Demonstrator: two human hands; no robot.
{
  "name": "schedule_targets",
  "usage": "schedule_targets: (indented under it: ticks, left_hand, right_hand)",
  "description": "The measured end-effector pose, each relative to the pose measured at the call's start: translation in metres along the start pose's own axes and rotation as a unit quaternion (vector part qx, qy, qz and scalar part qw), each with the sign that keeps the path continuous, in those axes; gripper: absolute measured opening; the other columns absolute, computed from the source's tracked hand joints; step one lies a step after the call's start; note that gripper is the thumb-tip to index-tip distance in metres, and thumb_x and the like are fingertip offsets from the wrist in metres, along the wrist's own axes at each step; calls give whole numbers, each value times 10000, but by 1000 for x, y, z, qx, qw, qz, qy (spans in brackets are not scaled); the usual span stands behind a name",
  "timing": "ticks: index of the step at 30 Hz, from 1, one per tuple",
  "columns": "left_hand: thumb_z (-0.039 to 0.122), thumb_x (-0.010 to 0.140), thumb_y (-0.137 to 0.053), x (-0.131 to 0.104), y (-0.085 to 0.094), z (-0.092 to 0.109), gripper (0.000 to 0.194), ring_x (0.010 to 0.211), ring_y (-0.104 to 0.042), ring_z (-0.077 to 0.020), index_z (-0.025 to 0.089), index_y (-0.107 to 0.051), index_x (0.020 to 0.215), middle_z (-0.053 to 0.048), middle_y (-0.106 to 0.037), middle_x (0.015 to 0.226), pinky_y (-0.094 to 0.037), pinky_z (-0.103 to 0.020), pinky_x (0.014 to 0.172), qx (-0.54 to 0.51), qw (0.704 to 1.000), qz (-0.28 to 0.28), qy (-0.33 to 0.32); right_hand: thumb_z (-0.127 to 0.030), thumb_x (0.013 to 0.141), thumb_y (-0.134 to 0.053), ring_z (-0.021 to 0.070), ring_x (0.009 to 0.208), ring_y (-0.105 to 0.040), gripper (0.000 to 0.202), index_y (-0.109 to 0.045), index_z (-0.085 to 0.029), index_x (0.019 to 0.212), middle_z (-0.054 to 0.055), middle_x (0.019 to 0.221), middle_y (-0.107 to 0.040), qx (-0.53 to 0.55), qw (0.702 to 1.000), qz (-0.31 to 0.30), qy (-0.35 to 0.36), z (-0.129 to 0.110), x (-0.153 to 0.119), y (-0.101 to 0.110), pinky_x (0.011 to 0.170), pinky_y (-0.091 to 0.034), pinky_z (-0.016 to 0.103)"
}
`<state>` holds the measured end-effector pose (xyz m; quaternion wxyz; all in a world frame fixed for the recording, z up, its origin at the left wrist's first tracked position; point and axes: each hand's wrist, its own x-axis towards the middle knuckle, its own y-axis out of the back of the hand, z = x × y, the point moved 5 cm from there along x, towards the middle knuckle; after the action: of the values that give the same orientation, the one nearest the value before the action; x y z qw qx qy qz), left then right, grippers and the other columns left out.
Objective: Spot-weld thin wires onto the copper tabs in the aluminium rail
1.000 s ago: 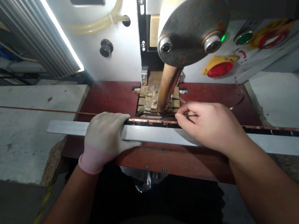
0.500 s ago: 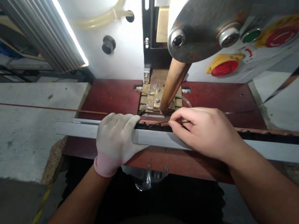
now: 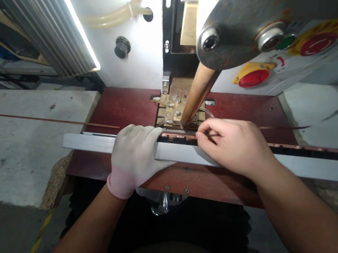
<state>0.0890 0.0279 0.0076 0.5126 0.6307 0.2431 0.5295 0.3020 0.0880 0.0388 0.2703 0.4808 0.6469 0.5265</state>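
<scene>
My left hand (image 3: 135,151), in a white glove with a pink cuff, is wrapped over a long grey metal rail (image 3: 180,154), fingers on its far side and thumb in front. My bare right hand (image 3: 238,148) pinches a thin dark strip (image 3: 183,132) between thumb and fingertips. It lies nearly level just behind the rail. A reddish-brown strip end (image 3: 285,128) sticks out behind that hand; whether it is the same piece I cannot tell. Just beyond the fingers, a copper rod (image 3: 200,93) slants down to a brass block (image 3: 171,110) with screws and hoses.
The rail crosses a dark red machine bed (image 3: 121,107). A whitish board (image 3: 22,143) at the left bears another thin copper-coloured strip (image 3: 44,120). Red switches (image 3: 254,77) on yellow plates sit on the machine's front. A lit lamp (image 3: 74,17) hangs at upper left.
My right hand has shifted slightly right, and the strip before its fingertips, bent earlier, now lies straighter. The dark strip end at the far right has dropped lower. My left hand stays on the rail.
</scene>
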Motion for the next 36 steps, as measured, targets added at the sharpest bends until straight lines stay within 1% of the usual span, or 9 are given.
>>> schedule_targets:
  ticks: [2,5,8,15,19,28,36]
  left_hand:
    - [829,853,-678,7,0,-3,716,951,-712,-333,202,-709,1197,-113,-796,1084,-478,-502,915,-4,1000,-18,3]
    - [907,791,-671,17,-2,-6,789,918,-716,-338,200,-727,1137,-102,-796,1028,-485,-494,859,-7,999,-52,2]
    - [922,770,-676,23,-2,-7,814,903,-720,-341,191,-734,1122,-99,-794,1011,-487,-492,805,-7,997,-72,2]
    - [926,755,-687,25,-3,-7,761,893,-719,-340,221,-731,1038,-87,-778,954,-476,-478,786,-10,994,-103,16]
    - [939,753,-671,29,-4,-7,761,876,-713,-342,228,-735,1017,-87,-771,931,-465,-478,767,-4,995,-100,19]
    - [952,775,-629,34,-6,-8,796,871,-713,-340,218,-751,1058,-99,-778,932,-468,-476,772,-9,996,-91,10]
    - [993,810,-506,38,-8,-11,831,837,-708,-341,222,-753,997,-104,-771,908,-418,-460,708,-5,995,-95,1]
  right_hand:
    - [-338,878,-609,243,678,-692,167,-764,-285,844,17,725,-768,-5,1000,-8,-9,3,1,-2,640,-393,350]
    - [-351,890,-601,255,718,-718,202,-787,-275,878,33,780,-798,-15,1000,-7,-7,5,3,-6,633,-378,350]
    - [-367,915,-579,263,735,-728,251,-808,-265,913,48,817,-816,-26,999,-8,-17,9,5,-9,620,-360,348]
    - [-376,923,-578,255,717,-714,275,-826,-263,955,51,820,-817,-38,998,-15,-38,13,7,-9,609,-339,342]
    - [-391,923,-580,251,707,-705,277,-821,-257,955,53,803,-806,-38,998,-15,-41,14,9,-10,605,-337,341]
    - [-382,912,-583,252,702,-696,250,-800,-267,955,49,777,-792,-33,998,-20,-49,18,13,-10,602,-356,351]
    - [-387,924,-556,273,750,-713,255,-781,-275,969,63,834,-802,-18,997,-34,-60,22,15,-10,623,-381,372]
